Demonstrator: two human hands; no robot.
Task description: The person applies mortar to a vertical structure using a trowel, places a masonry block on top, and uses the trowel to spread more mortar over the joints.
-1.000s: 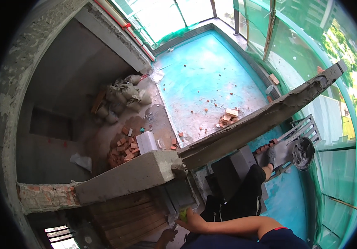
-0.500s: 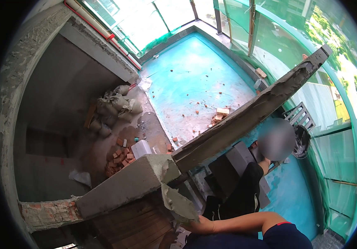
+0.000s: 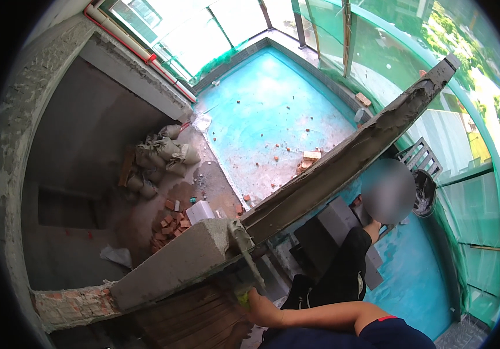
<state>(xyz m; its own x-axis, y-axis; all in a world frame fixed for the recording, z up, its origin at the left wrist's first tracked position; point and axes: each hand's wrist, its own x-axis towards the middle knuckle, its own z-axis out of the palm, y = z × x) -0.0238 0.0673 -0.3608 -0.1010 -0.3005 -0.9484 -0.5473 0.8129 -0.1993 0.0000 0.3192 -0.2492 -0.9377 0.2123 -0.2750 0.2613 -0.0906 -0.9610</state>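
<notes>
My right hand (image 3: 264, 308) grips a trowel by its yellow-green handle (image 3: 243, 296). The mortar-coated blade (image 3: 250, 262) is tilted on edge at the end of the concrete block (image 3: 174, 264), near where it meets the long mortar-smeared ledge (image 3: 343, 151) running up to the right. My left hand (image 3: 235, 331) is a dark, indistinct shape at the lower edge, below the trowel; its fingers and anything in them are unclear. My leg (image 3: 349, 256) in black trousers reaches rightward over grey blocks (image 3: 337, 215); its foot is behind a blurred patch.
Below the ledge lie loose red bricks (image 3: 168, 230), a white block (image 3: 199, 213) and stacked sacks (image 3: 160, 157). A bucket (image 3: 424, 192) stands beside a slatted metal platform (image 3: 421, 154). The blue floor (image 3: 267, 93) carries rubble; green netting (image 3: 482, 209) lines the right side.
The trowel blade has risen into view, then turned more edge-on against the block's end. My right hand has shifted slightly left. The view has shifted a little.
</notes>
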